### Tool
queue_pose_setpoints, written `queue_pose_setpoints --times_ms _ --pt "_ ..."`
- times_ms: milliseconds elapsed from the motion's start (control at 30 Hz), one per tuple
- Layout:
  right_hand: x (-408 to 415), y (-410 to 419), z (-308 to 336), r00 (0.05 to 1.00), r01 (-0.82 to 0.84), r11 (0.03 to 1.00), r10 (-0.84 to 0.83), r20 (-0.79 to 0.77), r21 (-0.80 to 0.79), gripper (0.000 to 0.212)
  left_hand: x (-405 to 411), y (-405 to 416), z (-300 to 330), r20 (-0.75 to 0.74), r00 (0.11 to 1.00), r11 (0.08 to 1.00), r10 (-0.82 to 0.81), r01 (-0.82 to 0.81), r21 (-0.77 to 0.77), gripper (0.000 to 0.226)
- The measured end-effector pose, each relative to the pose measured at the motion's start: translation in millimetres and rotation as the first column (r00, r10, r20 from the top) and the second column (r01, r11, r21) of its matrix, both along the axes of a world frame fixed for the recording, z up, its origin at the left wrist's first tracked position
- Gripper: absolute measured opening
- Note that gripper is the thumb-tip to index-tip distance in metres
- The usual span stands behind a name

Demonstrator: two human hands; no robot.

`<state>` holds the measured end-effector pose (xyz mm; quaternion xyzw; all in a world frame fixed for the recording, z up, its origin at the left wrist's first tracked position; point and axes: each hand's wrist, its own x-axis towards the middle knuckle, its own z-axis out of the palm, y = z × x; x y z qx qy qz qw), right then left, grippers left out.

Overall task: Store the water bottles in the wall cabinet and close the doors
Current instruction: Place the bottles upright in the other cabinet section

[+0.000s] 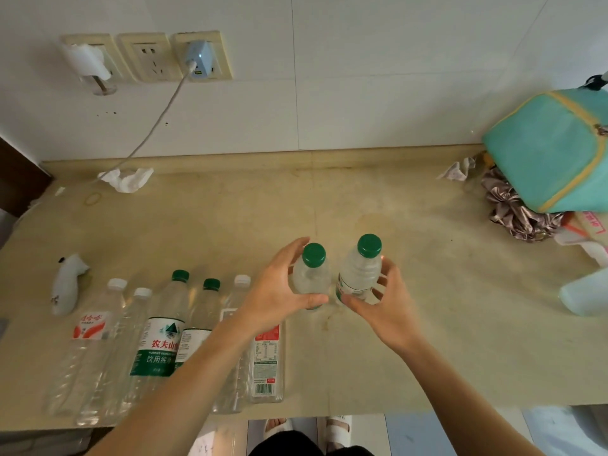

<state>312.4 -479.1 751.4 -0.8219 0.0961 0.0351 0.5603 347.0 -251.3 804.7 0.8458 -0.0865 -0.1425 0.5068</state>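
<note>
Two clear water bottles with green caps stand upright side by side in the middle of the beige countertop [329, 199]. My left hand [279, 291] wraps around the left bottle [312, 271]. My right hand [381, 304] grips the right bottle [360, 271]. Both bottles look to be resting on the counter. A row of several more clear bottles [161, 337] with white and green caps stands along the front edge at the left, partly hidden by my left forearm. The wall cabinet is out of view.
A teal bag [552, 146] sits on crumpled fabric [516, 212] at the right. Crumpled tissue [126, 179] and a small white object [67, 284] lie at the left. Wall sockets with a plugged charger [200, 57] and its cable are on the back wall. A pale container [585, 294] stands at the right edge.
</note>
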Motion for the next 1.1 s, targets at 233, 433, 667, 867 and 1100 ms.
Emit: queue_pose_setpoints --times_ms 233,433,667,867,1100 --pt "7.4 -0.3 -20.4 0.998 -0.018 0.999 0.021 -0.055 0.046 0.075 -11.4 -8.8 -48.9 -0.050 0.987 0.987 0.151 -0.149 0.053 0.098" --pt "9.1 12.3 -19.0 0.999 0.014 0.995 -0.010 -0.038 0.094 0.062 -14.0 -14.5 -52.2 0.015 0.980 0.979 0.201 -0.201 0.028 0.080" --pt "3.6 18.2 9.9 0.997 0.075 0.981 -0.080 0.023 0.177 0.059 -8.8 -7.0 -33.6 0.072 0.971 0.971 0.228 -0.222 -0.089 0.072" --pt "16.9 23.1 89.6 0.965 0.145 0.958 -0.192 0.180 0.247 0.051 16.7 -8.9 35.7 0.149 0.961 0.946 0.232 -0.188 -0.263 0.064" --pt "30.0 21.7 231.1 0.876 0.044 0.970 -0.152 0.457 0.239 0.050 39.6 -9.9 178.9 0.420 0.884 0.923 0.205 -0.032 -0.385 0.061"
